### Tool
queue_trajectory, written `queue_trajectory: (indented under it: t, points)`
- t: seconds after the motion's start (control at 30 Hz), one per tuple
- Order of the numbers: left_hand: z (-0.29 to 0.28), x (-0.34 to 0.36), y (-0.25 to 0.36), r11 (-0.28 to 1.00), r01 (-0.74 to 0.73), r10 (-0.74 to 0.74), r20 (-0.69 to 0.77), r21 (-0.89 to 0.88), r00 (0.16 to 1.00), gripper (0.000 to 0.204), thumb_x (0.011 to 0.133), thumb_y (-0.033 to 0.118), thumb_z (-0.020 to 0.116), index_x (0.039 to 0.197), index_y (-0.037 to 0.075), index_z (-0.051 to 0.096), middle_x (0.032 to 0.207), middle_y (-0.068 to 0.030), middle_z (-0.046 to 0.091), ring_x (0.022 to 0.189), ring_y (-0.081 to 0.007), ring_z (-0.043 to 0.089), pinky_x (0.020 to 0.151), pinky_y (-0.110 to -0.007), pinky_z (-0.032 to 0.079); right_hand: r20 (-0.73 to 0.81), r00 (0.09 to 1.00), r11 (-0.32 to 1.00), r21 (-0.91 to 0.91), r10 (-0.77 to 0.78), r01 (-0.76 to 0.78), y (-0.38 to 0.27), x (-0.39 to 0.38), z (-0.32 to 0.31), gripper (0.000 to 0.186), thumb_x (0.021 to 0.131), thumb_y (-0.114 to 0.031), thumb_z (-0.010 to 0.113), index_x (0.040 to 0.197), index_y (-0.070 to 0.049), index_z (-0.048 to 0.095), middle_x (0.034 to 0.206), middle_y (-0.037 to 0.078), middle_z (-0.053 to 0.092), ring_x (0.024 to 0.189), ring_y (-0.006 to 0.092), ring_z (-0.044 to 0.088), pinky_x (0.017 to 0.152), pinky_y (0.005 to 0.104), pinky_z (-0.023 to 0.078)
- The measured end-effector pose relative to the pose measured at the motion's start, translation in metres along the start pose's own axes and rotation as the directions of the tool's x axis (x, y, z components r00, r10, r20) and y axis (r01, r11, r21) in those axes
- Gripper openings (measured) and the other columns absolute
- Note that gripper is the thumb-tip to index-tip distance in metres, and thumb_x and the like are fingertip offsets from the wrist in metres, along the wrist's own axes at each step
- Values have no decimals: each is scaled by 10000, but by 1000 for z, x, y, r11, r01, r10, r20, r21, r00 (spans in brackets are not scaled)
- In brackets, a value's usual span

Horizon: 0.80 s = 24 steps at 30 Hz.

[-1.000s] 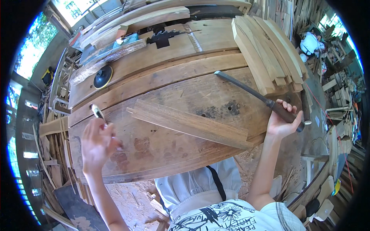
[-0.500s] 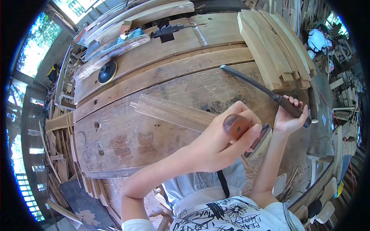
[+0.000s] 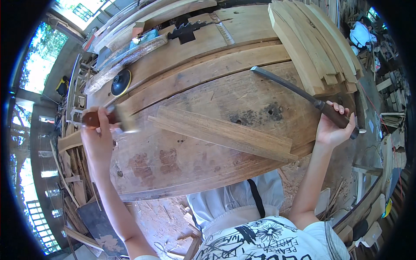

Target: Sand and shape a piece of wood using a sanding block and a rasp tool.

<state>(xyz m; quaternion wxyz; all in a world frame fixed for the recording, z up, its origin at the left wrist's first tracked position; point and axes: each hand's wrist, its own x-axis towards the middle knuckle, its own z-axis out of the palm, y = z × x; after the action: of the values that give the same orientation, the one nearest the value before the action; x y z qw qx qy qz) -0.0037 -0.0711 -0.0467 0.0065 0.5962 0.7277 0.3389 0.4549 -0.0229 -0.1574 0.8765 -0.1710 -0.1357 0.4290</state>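
Note:
My left hand (image 3: 98, 141) is closed round the brown handle of a wide brush (image 3: 125, 120) with pale bristles, held over the bench's left end and slightly blurred. In my right hand (image 3: 332, 131) is a long chisel (image 3: 291, 89); the fingers wrap its dark wooden handle, and the steel blade slants up and left over the bench. Between the two hands, a long grooved wooden strip (image 3: 223, 135) lies diagonally on the worn workbench (image 3: 195, 177). Nothing touches this strip at present.
A stack of planks (image 3: 310, 47) covers the far right of the bench. A black round disc pad (image 3: 121, 82), a toothed dark metal piece (image 3: 188, 32) and more boards (image 3: 173, 15) lie along the far side. Wood scraps (image 3: 188, 223) and shavings cover the floor.
My left hand has swung from the front middle to the far left with the brush, uncovering the strip's right end. The right hand and chisel have shifted only slightly.

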Motion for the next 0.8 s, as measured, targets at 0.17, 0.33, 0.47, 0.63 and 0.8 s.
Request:
queue_trajectory:
  t: [0.17,0.33,0.47,0.63,0.8]
  points:
    - [-9,-2,5,907,-63,17,-115,-416,993,169,925,157,440,912,-1,499,801,-52,492,627,-104,573,505,-218,533,15,1000,1000,-8,1,-1,0,0,0,187,821,-232,530,796,-56,472,695,55,459,715,200,468,832,399,394]
    - [32,-29,106,597,40,234,222,-801,947,148,916,107,434,909,-24,501,859,-80,513,671,-149,594,560,-276,574,23,1000,1000,-23,-10,10,-2,5,-3,196,819,-241,535,794,-60,464,695,51,449,718,197,462,826,395,396]
    - [63,-25,87,564,286,113,416,-775,902,168,918,154,454,887,-9,484,730,-72,530,567,-159,603,532,-268,554,-4,1000,1000,-26,-13,13,-1,-2,0,194,823,-242,535,807,-61,466,702,44,441,713,185,454,803,382,396]
    - [24,35,-4,979,30,-37,-31,-202,999,271,916,210,453,791,-16,535,709,-87,553,498,-141,577,444,-244,462,20,1000,1000,-18,7,-7,0,-4,0,186,829,-241,529,823,-64,471,703,46,443,717,184,450,803,372,394]
    - [25,50,31,926,-365,379,-256,102,889,70,861,88,542,825,28,536,711,-85,601,560,-127,574,499,-281,457,11,1000,1000,-8,11,-11,-1,-3,2,166,830,-235,523,824,-76,480,707,38,445,716,179,448,810,367,393]
